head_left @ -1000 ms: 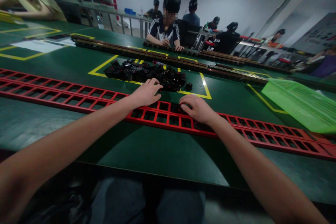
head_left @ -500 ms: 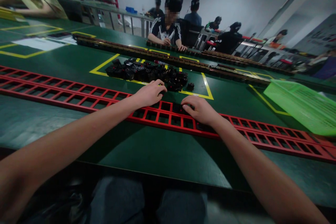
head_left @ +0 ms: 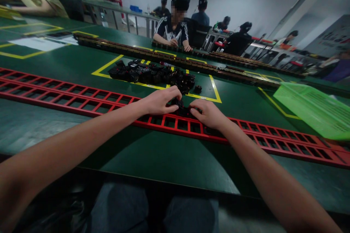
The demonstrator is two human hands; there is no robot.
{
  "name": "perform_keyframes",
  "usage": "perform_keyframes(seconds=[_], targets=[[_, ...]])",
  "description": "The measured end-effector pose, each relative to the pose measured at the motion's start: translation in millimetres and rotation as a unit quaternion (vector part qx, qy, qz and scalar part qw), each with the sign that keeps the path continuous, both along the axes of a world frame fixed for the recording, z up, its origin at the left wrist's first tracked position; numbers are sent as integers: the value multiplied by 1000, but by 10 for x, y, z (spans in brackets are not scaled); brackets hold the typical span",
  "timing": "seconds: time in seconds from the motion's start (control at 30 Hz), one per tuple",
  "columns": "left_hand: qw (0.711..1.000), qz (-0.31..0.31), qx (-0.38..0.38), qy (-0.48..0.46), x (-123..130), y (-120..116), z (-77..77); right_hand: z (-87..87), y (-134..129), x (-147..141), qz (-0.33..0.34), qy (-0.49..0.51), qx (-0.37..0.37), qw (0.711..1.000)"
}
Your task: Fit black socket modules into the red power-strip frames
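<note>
A long red rack [head_left: 175, 122] with two rows of square openings lies across the green table in front of me. My left hand [head_left: 164, 101] is above its far row, thumb and fingers closed on a small black plastic block [head_left: 179, 103]. Just to the right, my right hand [head_left: 207, 112] rests over the rack, fingers curled and fingertips against another black block [head_left: 186, 111] seated in the far row. The fingers partly hide both blocks. Behind my hands is a pile of similar black blocks [head_left: 147, 72], some with red spots.
A light green plastic basket [head_left: 314, 111] stands at the right. Dark long strips [head_left: 191, 64] run across the table behind the pile. Yellow tape [head_left: 216, 89] marks rectangles on the tabletop. Across the table a person [head_left: 175, 31] sits working; paper sheets [head_left: 41, 43] lie at the left.
My left hand has moved right, from beside the pile to near my right hand, and a black block now shows in its fingers. My right hand has stayed in place.
</note>
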State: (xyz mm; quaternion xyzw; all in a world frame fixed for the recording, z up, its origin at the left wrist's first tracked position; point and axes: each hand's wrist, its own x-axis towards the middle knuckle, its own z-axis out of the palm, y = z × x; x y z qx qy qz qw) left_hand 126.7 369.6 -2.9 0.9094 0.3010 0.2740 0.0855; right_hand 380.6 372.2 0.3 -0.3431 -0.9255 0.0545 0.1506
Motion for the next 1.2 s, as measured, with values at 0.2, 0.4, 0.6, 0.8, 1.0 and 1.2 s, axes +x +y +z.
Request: perform_keyframes(seconds=[0.2,0.4,0.6,0.8,1.0,1.2], targets=[[995,-31,-32,92,-21,-19,47,10,-8,2,-2,0,-11,1000],[990,-34,-34,135,-23,-11,67,20,-15,-5,-4,-1,-18,1000],[990,-41,-29,128,0,-20,77,23,-16,-3,-5,-2,-22,1000],[991,-27,-81,104,-2,-13,60,14,-15,-1,-4,-4,-18,1000],[991,-18,-86,97,-9,-5,35,28,-26,-16,-13,-12,-17,1000],[990,-24,-95,101,-4,-14,42,24,-21,-7,-14,-18,-23,999]])
